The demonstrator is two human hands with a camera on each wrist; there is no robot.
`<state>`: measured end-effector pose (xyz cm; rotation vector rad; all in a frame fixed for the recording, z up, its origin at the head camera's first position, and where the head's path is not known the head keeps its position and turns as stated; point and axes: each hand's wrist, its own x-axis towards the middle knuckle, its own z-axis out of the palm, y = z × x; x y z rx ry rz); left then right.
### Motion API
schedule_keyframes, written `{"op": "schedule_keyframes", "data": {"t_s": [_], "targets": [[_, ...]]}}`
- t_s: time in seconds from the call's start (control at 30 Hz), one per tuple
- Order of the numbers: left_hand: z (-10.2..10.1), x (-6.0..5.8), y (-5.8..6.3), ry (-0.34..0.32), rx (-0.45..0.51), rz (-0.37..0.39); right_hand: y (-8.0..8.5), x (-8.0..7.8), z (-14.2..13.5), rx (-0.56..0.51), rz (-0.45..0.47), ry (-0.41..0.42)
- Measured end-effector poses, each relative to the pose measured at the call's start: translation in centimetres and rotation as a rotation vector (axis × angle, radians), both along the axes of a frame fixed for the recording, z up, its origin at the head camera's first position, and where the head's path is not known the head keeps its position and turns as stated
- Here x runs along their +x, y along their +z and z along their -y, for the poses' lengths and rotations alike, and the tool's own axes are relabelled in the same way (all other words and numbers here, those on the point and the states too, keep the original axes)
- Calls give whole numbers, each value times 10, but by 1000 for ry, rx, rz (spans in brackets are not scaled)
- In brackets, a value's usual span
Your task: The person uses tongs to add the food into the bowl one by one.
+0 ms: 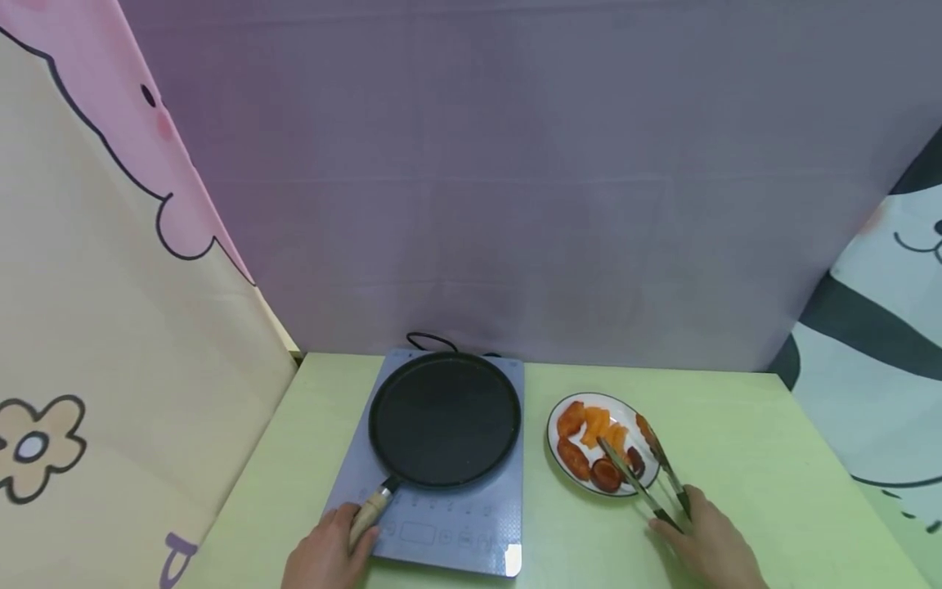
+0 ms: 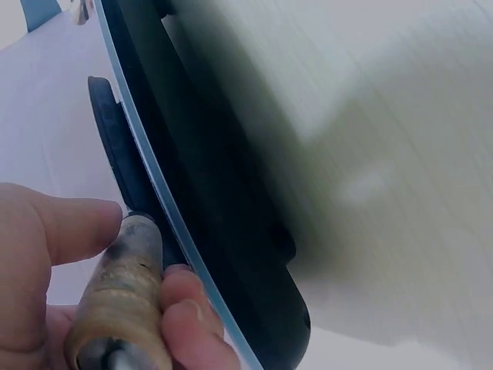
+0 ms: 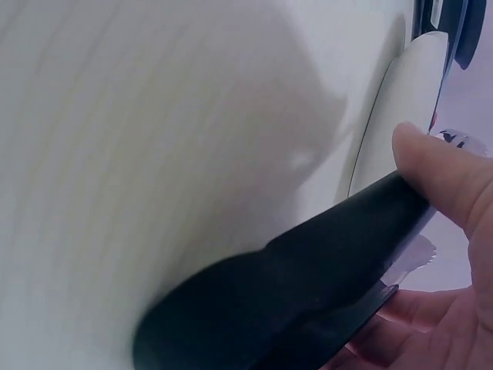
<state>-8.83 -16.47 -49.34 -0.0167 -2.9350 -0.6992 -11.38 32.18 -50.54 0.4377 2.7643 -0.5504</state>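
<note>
My left hand [image 1: 333, 550] grips the wooden handle [image 1: 371, 514] of a flat black frying pan [image 1: 445, 419], which sits on an induction cooker [image 1: 434, 528]. In the left wrist view, thumb and fingers wrap that handle. My right hand [image 1: 708, 541] holds metal tongs [image 1: 639, 484] by their black grips [image 3: 308, 285]. The tongs' two arms stand apart over the right side of a white oval plate [image 1: 561, 406] with a dark rim. On the plate lie reddish-brown food pieces [image 1: 572, 458], orange pieces [image 1: 594, 425] and a round dark-brown piece [image 1: 606, 474]. One reddish-brown piece is by the far tong tip; contact is unclear.
The cooker and plate stand on a pale green table [image 1: 743, 442]. A black cable [image 1: 430, 337] loops behind the cooker. A grey-purple cloth [image 1: 515, 180] hangs at the back, with printed cloths on the left [image 1: 110, 327] and right [image 1: 876, 343].
</note>
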Motion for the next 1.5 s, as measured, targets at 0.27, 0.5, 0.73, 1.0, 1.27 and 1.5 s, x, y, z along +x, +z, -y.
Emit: {"op": "schedule_keyframes", "data": {"t_s": [0.27, 0.5, 0.73, 1.0, 1.27, 1.5], "targets": [[3, 2, 1, 24, 5, 112, -1, 1, 1, -19, 11, -26], [3, 3, -1, 31, 15, 104, -2, 1, -1, -8, -18, -12], [4, 2, -4, 36, 30, 73, -1, 1, -2, -18, -43, 9], [5, 3, -5, 32, 47, 69, 0, 6, -4, -20, -97, 51], [6, 3, -6, 28, 77, 58, 0, 8, -5, -32, -133, 83], [7, 3, -8, 21, 85, 41, 4, 6, -6, -37, -130, 79]]}}
